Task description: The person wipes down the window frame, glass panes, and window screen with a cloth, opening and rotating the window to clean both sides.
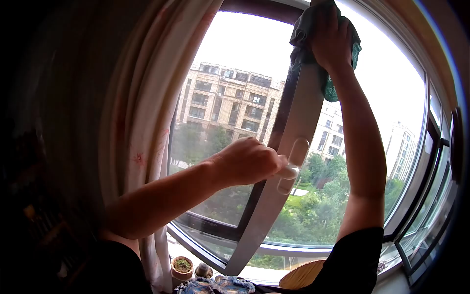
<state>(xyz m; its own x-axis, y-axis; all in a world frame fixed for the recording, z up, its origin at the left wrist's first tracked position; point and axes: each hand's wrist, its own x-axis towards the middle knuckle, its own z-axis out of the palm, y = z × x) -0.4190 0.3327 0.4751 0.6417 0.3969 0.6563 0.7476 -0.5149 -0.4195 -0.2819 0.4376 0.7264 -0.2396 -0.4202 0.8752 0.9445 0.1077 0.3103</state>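
My left hand (247,160) is closed around the lever of a pale window handle (298,151), partway up the sash's grey frame (296,115). The sash stands swung inward, edge toward me. High above, my right hand (333,43) presses a dark grey-green cloth (304,27) against the top part of that frame. The cloth wraps over the frame's edge, and a green end (331,90) hangs below my wrist. My right fingers are bent over the cloth, and their tips are partly hidden in its folds.
A light curtain (147,112) hangs at the left. On the sill below stand a potted plant (182,265), a smaller pot (203,269) and a round woven item (302,275). Another window panel (426,220) stands at the right. Buildings and trees show outside.
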